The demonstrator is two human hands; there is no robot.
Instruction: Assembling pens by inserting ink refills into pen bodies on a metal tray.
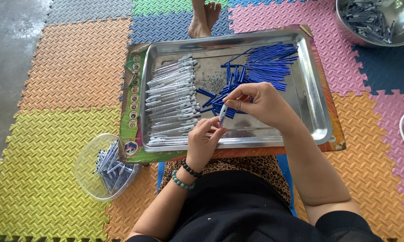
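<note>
- Foam floor mats (pixel 72 67): interlocking, textured, multicoloured
- Metal tray (pixel 311 89): rectangular, on printed cardboard (pixel 132 89)
- Left hand (pixel 202 143), right hand (pixel 258 103): both pinch one white pen barrel (pixel 222 114)

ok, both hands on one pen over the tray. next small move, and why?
Probably push the pen parts fully together: the right hand pinches its upper end, the left hand grips the lower. Then likely drop it in the clear bowl of finished pens.
</note>
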